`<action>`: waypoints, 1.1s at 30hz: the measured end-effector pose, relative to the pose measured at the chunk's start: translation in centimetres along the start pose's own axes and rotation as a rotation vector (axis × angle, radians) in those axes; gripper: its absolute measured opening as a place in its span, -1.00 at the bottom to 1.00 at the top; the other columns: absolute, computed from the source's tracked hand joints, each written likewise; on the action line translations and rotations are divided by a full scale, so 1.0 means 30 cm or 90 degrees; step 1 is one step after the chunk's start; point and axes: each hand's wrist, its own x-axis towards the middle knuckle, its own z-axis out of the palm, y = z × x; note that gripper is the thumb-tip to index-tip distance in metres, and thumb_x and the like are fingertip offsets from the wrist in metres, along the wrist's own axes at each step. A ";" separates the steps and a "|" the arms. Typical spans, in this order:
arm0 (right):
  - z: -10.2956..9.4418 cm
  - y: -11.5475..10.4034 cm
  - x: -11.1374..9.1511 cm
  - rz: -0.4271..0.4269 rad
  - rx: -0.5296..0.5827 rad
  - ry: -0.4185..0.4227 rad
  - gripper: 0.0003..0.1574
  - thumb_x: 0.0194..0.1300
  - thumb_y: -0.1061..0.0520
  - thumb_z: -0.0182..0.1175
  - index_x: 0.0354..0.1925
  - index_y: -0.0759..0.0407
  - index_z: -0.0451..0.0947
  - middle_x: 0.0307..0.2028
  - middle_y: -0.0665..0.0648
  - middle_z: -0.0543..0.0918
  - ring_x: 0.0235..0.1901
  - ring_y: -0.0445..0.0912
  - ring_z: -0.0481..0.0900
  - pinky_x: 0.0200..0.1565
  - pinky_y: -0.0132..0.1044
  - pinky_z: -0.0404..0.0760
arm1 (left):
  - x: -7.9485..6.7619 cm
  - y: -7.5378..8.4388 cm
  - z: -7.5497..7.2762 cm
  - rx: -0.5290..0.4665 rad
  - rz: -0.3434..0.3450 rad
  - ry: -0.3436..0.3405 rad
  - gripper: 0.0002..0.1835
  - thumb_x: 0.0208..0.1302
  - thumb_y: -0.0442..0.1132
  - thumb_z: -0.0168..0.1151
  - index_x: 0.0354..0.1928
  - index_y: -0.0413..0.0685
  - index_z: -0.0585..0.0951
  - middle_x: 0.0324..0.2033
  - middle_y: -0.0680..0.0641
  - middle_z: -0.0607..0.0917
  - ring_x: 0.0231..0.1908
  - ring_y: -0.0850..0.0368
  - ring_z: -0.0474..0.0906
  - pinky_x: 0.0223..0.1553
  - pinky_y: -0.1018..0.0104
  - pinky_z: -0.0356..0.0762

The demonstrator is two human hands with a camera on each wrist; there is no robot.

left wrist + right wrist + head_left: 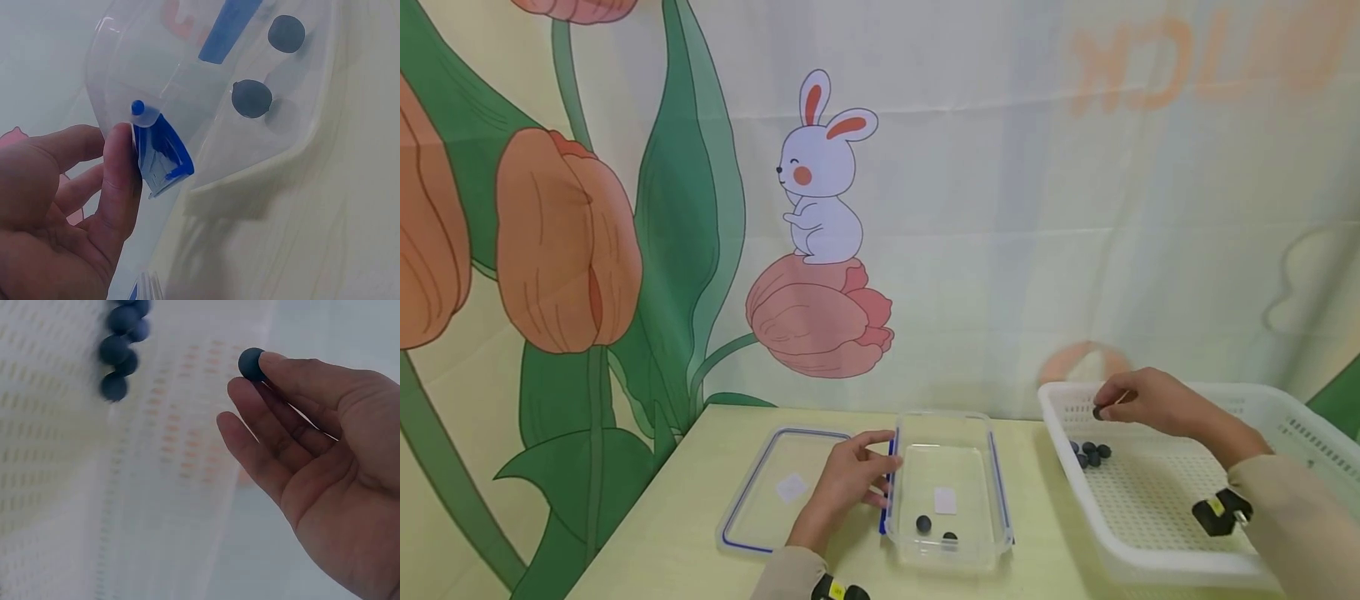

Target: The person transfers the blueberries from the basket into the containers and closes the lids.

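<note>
My right hand (1157,407) pinches one dark blueberry (251,364) between thumb and fingertips, above the far left corner of a white perforated basket (1078,492). Several more blueberries (1090,454) lie clustered on the basket floor along its left wall. At the left side of a clear plastic container (951,467), my left hand (850,475) holds the edge, its thumb beside a blue side clip (164,156). Two blueberries (252,98) lie inside this container at the near end, next to a white square label (945,501).
A clear lid (756,500) with a blue seal lies flat on the table, left of the container and partly behind my left forearm. Pale yellow covering spreads over the table (647,533). Behind it hangs a printed curtain (955,208) with a rabbit and tulips.
</note>
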 end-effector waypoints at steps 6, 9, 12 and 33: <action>-0.037 -0.111 -0.012 -0.025 -0.015 0.059 -0.80 0.45 0.16 0.39 -0.03 0.22 0.72 -0.16 0.00 0.77 -0.13 -0.04 0.73 -0.14 -0.24 0.70 | 0.002 0.000 -0.002 -0.003 0.000 -0.002 -0.49 0.41 -0.25 0.45 0.37 -0.03 0.63 -0.26 -0.14 0.65 -0.43 0.09 0.65 -0.47 0.29 0.76; -0.049 -0.158 -0.024 -0.049 -0.006 0.089 -0.81 0.45 0.16 0.40 -0.02 0.20 0.71 -0.14 -0.01 0.77 -0.11 -0.05 0.75 -0.12 -0.28 0.70 | 0.003 0.001 -0.003 -0.006 0.000 -0.004 -0.49 0.41 -0.25 0.44 0.37 -0.03 0.62 -0.26 -0.14 0.65 -0.43 0.09 0.65 -0.47 0.29 0.76; -0.056 -0.202 -0.039 -0.058 0.009 0.112 -0.79 0.46 0.15 0.40 0.00 0.18 0.72 -0.12 0.00 0.78 -0.08 -0.06 0.75 -0.10 -0.32 0.71 | 0.003 0.001 -0.004 -0.006 0.001 -0.003 -0.49 0.41 -0.25 0.45 0.38 -0.03 0.62 -0.25 -0.14 0.65 -0.43 0.09 0.65 -0.47 0.29 0.76; 0.049 -0.392 -0.137 -0.103 0.142 0.197 -0.69 0.49 0.23 0.34 0.15 0.21 0.69 -0.01 0.10 0.77 -0.06 -0.28 0.74 -0.09 -0.40 0.72 | -0.001 0.001 0.002 0.002 0.005 0.006 -0.48 0.40 -0.26 0.45 0.38 -0.07 0.62 -0.26 -0.15 0.65 -0.44 0.08 0.65 -0.49 0.29 0.76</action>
